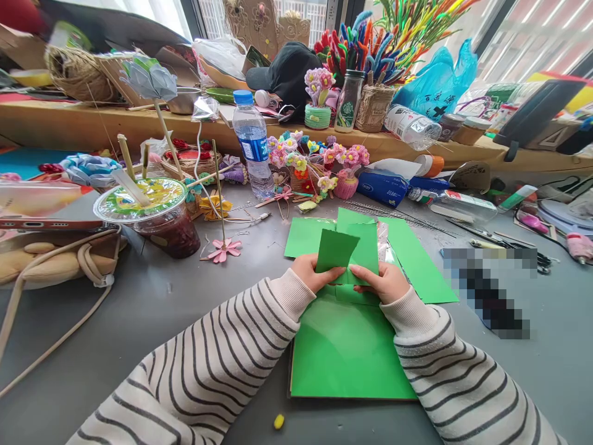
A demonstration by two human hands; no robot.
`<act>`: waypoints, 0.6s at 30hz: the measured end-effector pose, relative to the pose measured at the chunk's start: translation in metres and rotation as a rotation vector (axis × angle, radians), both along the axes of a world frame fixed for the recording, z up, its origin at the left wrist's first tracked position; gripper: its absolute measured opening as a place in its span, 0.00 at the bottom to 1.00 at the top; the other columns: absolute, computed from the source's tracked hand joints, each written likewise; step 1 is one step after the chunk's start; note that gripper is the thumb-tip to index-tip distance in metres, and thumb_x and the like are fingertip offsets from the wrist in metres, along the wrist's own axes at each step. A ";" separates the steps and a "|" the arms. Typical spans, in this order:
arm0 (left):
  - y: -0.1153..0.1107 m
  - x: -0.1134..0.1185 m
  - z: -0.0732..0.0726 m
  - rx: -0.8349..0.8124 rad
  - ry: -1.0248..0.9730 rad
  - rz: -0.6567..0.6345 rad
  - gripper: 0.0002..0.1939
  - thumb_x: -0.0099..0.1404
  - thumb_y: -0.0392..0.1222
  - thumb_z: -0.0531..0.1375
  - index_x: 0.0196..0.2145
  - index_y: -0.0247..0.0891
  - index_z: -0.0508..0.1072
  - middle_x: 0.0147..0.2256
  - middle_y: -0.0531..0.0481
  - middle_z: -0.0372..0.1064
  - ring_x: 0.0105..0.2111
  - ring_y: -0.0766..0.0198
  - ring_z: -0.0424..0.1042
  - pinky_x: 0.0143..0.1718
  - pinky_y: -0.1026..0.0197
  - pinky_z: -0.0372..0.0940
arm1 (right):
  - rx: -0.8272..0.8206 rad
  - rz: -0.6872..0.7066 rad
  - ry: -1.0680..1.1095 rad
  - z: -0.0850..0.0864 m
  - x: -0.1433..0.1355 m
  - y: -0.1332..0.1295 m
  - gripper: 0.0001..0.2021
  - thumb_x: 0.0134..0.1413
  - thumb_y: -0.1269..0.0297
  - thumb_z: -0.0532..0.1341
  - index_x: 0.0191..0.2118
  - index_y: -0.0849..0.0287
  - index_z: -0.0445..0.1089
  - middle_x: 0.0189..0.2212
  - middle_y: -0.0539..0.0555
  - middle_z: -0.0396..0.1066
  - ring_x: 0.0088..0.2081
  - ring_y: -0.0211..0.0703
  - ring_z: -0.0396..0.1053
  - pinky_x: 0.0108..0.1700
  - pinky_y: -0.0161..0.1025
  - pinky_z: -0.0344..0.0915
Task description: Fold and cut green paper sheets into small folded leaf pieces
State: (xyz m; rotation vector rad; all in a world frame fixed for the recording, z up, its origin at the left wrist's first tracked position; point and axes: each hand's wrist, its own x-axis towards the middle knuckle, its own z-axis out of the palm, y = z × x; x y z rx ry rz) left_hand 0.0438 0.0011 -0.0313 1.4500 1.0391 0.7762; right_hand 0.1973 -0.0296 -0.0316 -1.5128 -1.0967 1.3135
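Note:
My left hand (315,272) pinches a small piece of green paper (334,250) that stands up from its thumb and fingers. Close beside it, my right hand (383,282) grips another piece of green paper (368,247) between thumb and fingers. The two thumbs almost meet, and the pieces come together there; whether they are still joined I cannot tell. Below the hands lies a large green sheet (352,352) on the table. More green paper (419,262) lies flat behind and to the right.
A lidded cup with a straw (171,225) stands at left, near a water bottle (254,148). Crocheted flowers (301,154) and a blue tissue pack (382,185) line the back. A pink glue gun (579,247) lies far right. A yellow bit (278,422) sits in front.

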 end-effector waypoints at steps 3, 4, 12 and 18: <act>0.000 0.001 0.000 -0.069 -0.070 0.006 0.12 0.44 0.45 0.60 0.23 0.32 0.70 0.20 0.50 0.68 0.22 0.63 0.68 0.23 0.63 0.64 | 0.011 0.014 -0.010 0.000 0.000 -0.001 0.16 0.32 0.56 0.62 0.30 0.62 0.69 0.25 0.55 0.70 0.26 0.47 0.68 0.26 0.40 0.66; -0.001 0.002 0.000 -0.097 -0.086 0.012 0.12 0.44 0.44 0.60 0.23 0.32 0.70 0.21 0.50 0.69 0.22 0.63 0.68 0.23 0.63 0.65 | 0.012 0.020 -0.007 0.001 0.000 -0.001 0.16 0.32 0.56 0.62 0.30 0.62 0.69 0.24 0.55 0.70 0.25 0.47 0.68 0.26 0.40 0.66; 0.000 0.001 0.000 -0.165 -0.109 0.009 0.14 0.42 0.45 0.62 0.24 0.30 0.69 0.23 0.48 0.69 0.24 0.61 0.69 0.26 0.61 0.66 | -0.046 0.000 0.010 0.001 0.002 0.001 0.12 0.30 0.57 0.63 0.23 0.60 0.67 0.16 0.53 0.69 0.21 0.44 0.68 0.26 0.38 0.66; -0.001 0.003 -0.001 -0.199 -0.178 0.011 0.15 0.40 0.45 0.63 0.24 0.30 0.70 0.22 0.49 0.69 0.22 0.64 0.69 0.28 0.59 0.67 | -0.068 -0.030 -0.039 -0.001 0.001 0.003 0.12 0.28 0.56 0.63 0.20 0.59 0.65 0.14 0.52 0.68 0.20 0.43 0.68 0.24 0.37 0.65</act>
